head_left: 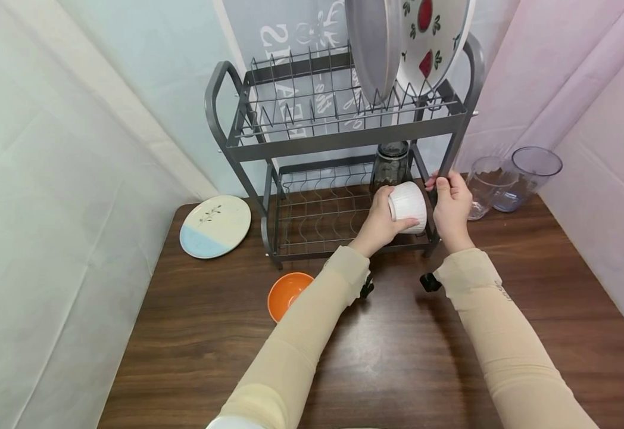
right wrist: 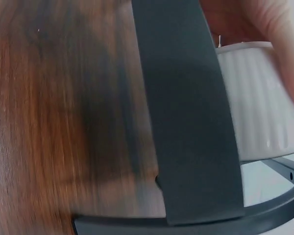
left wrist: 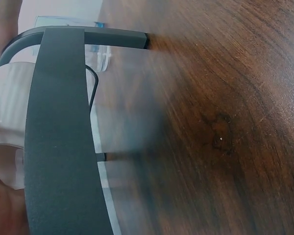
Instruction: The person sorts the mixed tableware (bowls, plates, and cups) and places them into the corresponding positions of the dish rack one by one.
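Observation:
In the head view my left hand [head_left: 380, 221] holds a white ribbed ramekin [head_left: 411, 207], tipped on its side at the right end of the dish rack's lower shelf. The right wrist view shows that hand's thumb lying across the ramekin [right wrist: 257, 100]. My right hand [head_left: 453, 208] grips the front right post of the grey two-tier dish rack [head_left: 344, 140], just right of the ramekin. Behind the ramekin a dark glass jar [head_left: 389, 167] stands on the lower shelf. Part of the ramekin [left wrist: 14, 98] also shows at the left wrist view's edge.
On the top tier, a grey plate [head_left: 371, 47] and a patterned white plate [head_left: 440, 36] stand upright. Two clear glasses, one plain [head_left: 480, 190] and one bluish [head_left: 537, 170], are right of the rack. An orange bowl [head_left: 285, 296] and a two-tone plate [head_left: 215, 226] lie left.

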`<state>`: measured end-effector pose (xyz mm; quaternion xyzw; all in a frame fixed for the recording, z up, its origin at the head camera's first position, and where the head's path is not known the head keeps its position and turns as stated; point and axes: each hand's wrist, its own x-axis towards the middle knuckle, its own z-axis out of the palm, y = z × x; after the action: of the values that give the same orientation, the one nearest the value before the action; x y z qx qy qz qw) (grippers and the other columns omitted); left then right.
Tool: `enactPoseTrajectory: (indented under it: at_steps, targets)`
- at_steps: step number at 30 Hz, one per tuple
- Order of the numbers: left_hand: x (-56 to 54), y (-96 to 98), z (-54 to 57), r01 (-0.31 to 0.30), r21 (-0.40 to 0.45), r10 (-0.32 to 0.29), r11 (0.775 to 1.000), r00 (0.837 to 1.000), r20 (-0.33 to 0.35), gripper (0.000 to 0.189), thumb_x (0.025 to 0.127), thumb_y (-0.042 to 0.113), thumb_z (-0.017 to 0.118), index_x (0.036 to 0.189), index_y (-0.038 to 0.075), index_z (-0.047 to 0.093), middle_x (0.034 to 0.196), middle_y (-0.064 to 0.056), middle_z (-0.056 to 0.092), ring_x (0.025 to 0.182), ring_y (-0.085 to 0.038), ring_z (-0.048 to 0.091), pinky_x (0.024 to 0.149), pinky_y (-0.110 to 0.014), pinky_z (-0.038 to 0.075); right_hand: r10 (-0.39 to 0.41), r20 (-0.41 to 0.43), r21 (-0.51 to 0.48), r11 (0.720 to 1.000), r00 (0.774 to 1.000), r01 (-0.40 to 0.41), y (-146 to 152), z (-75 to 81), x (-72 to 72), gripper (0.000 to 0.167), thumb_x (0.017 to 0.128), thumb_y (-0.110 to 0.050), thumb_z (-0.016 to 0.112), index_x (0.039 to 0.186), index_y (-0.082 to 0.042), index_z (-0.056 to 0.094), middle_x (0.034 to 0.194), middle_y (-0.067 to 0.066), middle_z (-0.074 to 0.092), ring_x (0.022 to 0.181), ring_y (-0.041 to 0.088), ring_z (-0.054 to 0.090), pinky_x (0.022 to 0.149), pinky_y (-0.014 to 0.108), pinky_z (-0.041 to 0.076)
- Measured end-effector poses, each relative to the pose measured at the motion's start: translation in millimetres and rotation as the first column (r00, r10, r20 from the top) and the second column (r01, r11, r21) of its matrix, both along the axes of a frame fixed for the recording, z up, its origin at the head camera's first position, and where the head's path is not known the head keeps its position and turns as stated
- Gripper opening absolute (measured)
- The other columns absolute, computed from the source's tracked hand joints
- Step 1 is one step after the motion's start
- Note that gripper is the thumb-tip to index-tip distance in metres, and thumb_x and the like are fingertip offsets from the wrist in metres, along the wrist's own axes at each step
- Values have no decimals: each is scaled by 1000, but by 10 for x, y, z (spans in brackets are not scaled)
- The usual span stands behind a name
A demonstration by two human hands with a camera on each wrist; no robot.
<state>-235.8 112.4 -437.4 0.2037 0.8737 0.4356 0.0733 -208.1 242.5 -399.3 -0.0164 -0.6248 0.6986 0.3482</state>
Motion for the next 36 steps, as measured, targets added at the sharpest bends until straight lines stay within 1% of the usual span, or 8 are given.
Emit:
enactPoseTrajectory:
  at_steps: [5,9,14,17,21,27,33,36]
  targets:
    - [5,11,-2,8,-2,-8,1000,1000,-15,89,77,45,68,144,16,18,153,-5,15,127,-20,40,101,-30,40,-29,-5,38,999,1000,29,4,2,6,10,90,-9,51,87,-6,61,72,-7,62,68,7,57,72,19,46]
    - [15,0,-6,-2,-25,0,1000,998,-56,89,77,45,69,144,17,17,153,-4,15,129,-20,38,102,-31,39,-28,-2,45,999,1000,29,-11,16,-1,11,91,-9,51,88,-6,61,72,-8,61,69,7,57,72,19,46]
    - [47,-18,-26,10,-76,-19,997,993,-116,89,76,43,70,144,19,17,155,0,11,135,-18,32,104,-31,38,-35,6,41,999,999,35,-25,7,2,14,92,-8,49,91,2,59,73,-6,61,70,8,57,73,20,47]
    - [73,-22,-40,14,-107,-31,994,988,-152,90,77,42,71,144,20,16,156,2,8,138,-17,29,105,-31,37,-33,-4,7,999,999,33,-29,-2,-8,15,93,-6,49,91,5,59,73,-3,60,69,9,57,72,19,47]
    - [107,-21,-62,0,-136,-25,991,982,-188,90,76,44,71,144,20,18,156,4,6,139,-16,27,105,-31,37,-39,-31,-41,998,999,38,-31,-22,-27,15,92,-3,49,91,9,58,72,1,59,68,11,56,70,19,47]
    - [138,-55,-99,-6,-151,-26,989,977,-213,89,77,44,70,145,19,19,157,4,1,142,-17,21,110,-32,31,-43,-29,-24,999,999,43,-41,-39,-39,21,93,-5,48,94,14,56,74,3,58,70,12,55,71,20,47]
    - [147,-98,-137,2,-188,-39,982,981,-191,96,80,38,69,148,27,2,157,2,-3,143,-19,19,111,-35,29,-49,-11,17,999,999,49,-60,-50,-35,25,93,-9,48,97,14,54,75,0,57,72,10,55,72,20,46]
    - [151,-104,-137,0,-201,-44,980,976,-214,99,81,34,69,148,24,-3,157,-1,0,142,-19,20,111,-33,29,-59,-5,36,998,998,59,-67,-50,-36,25,93,-10,48,96,13,54,74,-2,57,71,9,55,72,20,46]
